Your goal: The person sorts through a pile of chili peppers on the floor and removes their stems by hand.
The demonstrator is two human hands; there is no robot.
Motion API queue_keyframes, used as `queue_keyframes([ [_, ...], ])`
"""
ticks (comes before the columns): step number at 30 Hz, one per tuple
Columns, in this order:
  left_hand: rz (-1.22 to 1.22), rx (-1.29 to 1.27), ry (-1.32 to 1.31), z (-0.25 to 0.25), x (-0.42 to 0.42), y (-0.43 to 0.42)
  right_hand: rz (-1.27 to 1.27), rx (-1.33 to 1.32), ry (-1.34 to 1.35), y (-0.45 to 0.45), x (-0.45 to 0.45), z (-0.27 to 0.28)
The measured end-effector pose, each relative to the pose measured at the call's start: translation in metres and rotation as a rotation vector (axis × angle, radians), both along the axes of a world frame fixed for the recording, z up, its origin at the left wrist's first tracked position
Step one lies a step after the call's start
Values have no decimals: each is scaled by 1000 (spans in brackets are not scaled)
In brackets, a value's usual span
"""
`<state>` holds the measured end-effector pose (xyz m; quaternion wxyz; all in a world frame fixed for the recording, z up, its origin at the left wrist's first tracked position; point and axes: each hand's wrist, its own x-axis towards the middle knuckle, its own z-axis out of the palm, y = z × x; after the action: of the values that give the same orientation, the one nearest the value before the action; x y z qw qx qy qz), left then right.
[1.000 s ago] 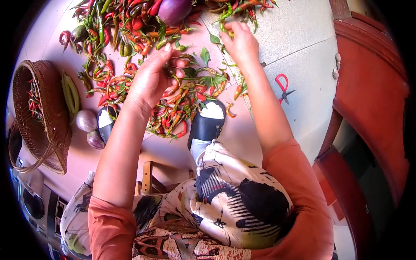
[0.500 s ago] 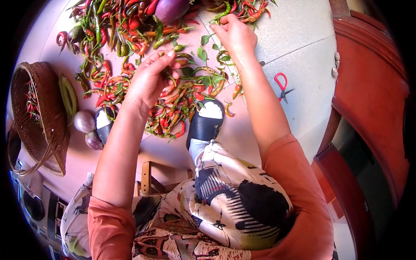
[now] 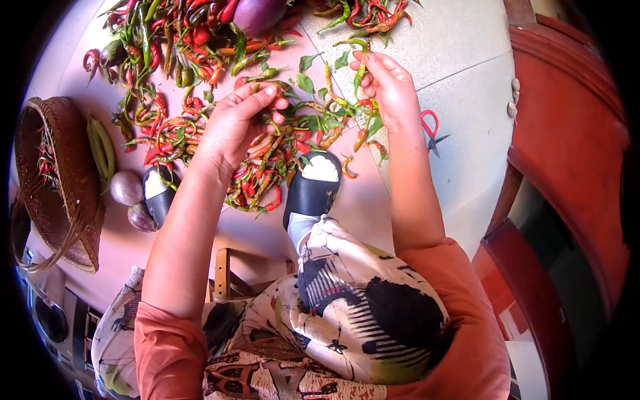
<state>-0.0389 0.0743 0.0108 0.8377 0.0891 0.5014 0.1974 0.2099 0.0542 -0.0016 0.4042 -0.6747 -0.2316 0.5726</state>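
My right hand (image 3: 392, 87) pinches a green chili pepper (image 3: 361, 72) between thumb and fingers, above the pale floor tiles. To its left, my left hand (image 3: 233, 123) is closed, fingertips together over the chilies; what they hold is mostly hidden. Beneath and between the hands lies a loose heap of small red and green chilies (image 3: 263, 177), with green leaves (image 3: 305, 83) among them. A larger pile of chilies (image 3: 193, 40) is spread beyond my left hand. Another small group of red and green chilies (image 3: 380, 20) lies past my right hand.
A purple eggplant (image 3: 260, 15) rests on the far pile. At left stand a woven basket (image 3: 63, 200) with some chilies inside, long green vegetables (image 3: 101, 148) and round eggplants (image 3: 127, 188). Red-handled scissors (image 3: 432, 130) lie beside my right forearm. My shoe (image 3: 313, 193) borders the near heap.
My right hand has come back towards me and slightly right from the far chili group, now with a green chili upright in its fingers. My left hand has shifted slightly right.
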Motion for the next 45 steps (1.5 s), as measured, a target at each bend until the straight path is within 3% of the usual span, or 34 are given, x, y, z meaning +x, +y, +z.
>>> queue_keyframes([
  [2, -9, 3, -18, 0, 4, -1, -51, -36, 206, -2, -4, 7],
  [4, 29, 13, -39, -2, 12, -4, -15, -46, 226, -2, -14, 16],
  [6, 33, 7, -77, -2, 19, -5, 227, -118, 59, -6, -33, 27],
  [8, 50, 11, -225, -3, 26, -7, 354, -36, 78, -9, -43, 26],
  [10, 13, -8, -265, -6, 26, -10, 281, -80, -9, -4, -35, 19],
  [15, 1, -17, -113, -5, 25, -14, -16, 62, -284, 10, 15, -29],
  [17, 15, -26, -144, -3, 24, -14, 160, 19, -868, 14, 29, -35],
  [20, 48, -27, -215, -6, 22, -16, 308, -165, -1065, 27, 22, -33],
  [24, 135, -71, -327, -10, 17, -19, 358, -184, -1084, 32, 24, -37],
  [27, 220, -76, -342, -10, 15, -21, 363, -231, -943, 22, 30, -39],
  [29, 187, -82, -367, -12, 10, -18, 336, -250, -519, 9, 35, -36],
  [30, 152, -90, -395, -12, 10, -17, 335, -251, -521, 4, 32, -28],
  [32, 122, -76, -390, -6, 11, -13, 191, -249, -65, -6, 25, -8],
  [36, 89, -78, -303, -1, 16, -13, 87, -171, 225, -25, 19, 5],
  [40, 53, -52, -255, 6, 22, -13, 75, -115, 261, -31, -2, 20],
  [45, 33, -26, -278, 0, 32, -14, 351, -4, 151, -22, -38, 34],
])
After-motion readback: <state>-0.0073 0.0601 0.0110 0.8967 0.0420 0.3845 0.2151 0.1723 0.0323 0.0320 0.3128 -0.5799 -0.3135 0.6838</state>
